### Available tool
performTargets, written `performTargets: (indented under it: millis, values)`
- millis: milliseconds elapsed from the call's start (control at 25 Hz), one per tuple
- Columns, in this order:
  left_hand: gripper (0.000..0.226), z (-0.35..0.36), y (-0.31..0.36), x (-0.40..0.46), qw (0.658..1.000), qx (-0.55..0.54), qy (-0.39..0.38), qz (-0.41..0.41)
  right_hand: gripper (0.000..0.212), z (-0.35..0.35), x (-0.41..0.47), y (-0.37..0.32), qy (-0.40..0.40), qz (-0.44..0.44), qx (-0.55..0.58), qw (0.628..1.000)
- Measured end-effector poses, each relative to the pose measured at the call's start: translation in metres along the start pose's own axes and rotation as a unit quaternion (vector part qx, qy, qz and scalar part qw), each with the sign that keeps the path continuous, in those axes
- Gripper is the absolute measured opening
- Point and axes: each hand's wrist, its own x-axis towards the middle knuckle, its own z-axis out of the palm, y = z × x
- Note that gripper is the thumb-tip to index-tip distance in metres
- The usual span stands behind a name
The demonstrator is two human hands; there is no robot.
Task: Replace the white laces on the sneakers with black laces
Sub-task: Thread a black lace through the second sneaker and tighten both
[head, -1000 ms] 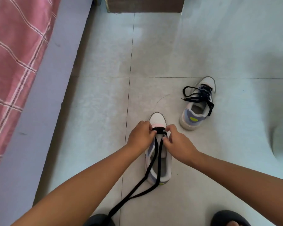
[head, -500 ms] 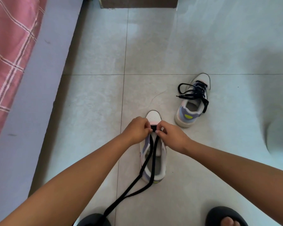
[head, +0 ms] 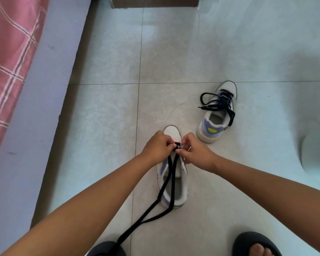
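Observation:
A white and lilac sneaker stands on the tiled floor with its toe pointing away from me. My left hand and my right hand meet over its front eyelets, and both pinch the black lace there. Two strands of that lace run back over the shoe's opening and trail toward my feet. A second sneaker, threaded with a black lace whose ends hang loose, stands farther off to the right.
A bed with a pink checked cover and a lilac frame lines the left side. My feet in dark slippers are at the bottom edge. A brown piece of furniture stands at the top.
Both hands stay at the front eyelets, their fingers working the black lace closer together. The view has shifted slightly.

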Motion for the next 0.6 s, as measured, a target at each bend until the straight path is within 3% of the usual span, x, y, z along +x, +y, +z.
performTargets:
  millis: [200,440,600]
  values:
    - [0.016,0.001,0.005,0.001,0.998,-0.043,0.003,-0.050,0.019,0.000,0.001,0.001,0.000,0.009,-0.002,1.000]
    - [0.013,-0.002,-0.011,-0.019,0.994,-0.008,0.053,-0.090,0.015,0.005,0.001,0.003,0.032,0.021,-0.001,0.999]
    - [0.012,0.009,-0.006,-0.019,0.986,-0.050,0.079,-0.135,0.012,0.007,0.001,0.002,0.033,0.020,-0.013,0.999]
